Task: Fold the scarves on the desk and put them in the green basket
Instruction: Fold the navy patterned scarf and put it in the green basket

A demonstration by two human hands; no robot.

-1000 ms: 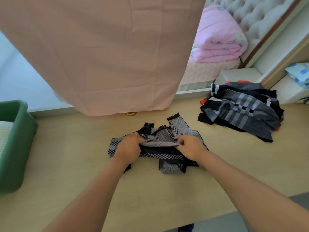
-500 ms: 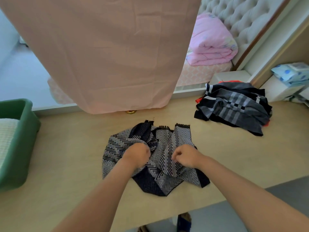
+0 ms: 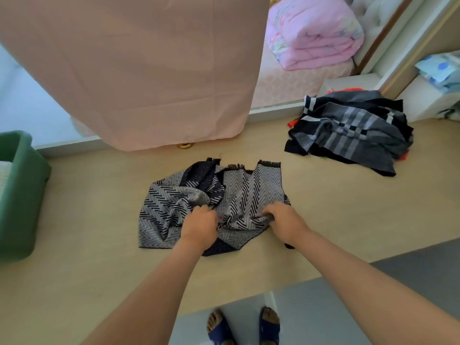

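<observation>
A grey and black herringbone scarf [image 3: 171, 207] lies rumpled and partly spread in the middle of the wooden desk [image 3: 87, 220]. My left hand [image 3: 199, 226] grips a bunch of its cloth near the middle. My right hand [image 3: 283, 220] pinches the scarf's right edge, fingers curled into the fabric. A heap of more scarves, grey striped with black and a bit of red [image 3: 351, 130], sits at the desk's back right. The green basket [image 3: 22, 195] stands at the left edge, with something white inside.
A pink curtain [image 3: 149, 70] hangs down to the desk's back edge. Behind it are a bed with a folded pink quilt [image 3: 313, 36] and a white shelf [image 3: 423, 100] at the right. The desk's front edge runs close below my arms; my sandalled feet [image 3: 244, 327] show beneath.
The scarf was bunched narrow between my hands; it has since been pulled toward me and spread wider. My hands moved nearer the desk's front edge and the right hand shifted to the right edge.
</observation>
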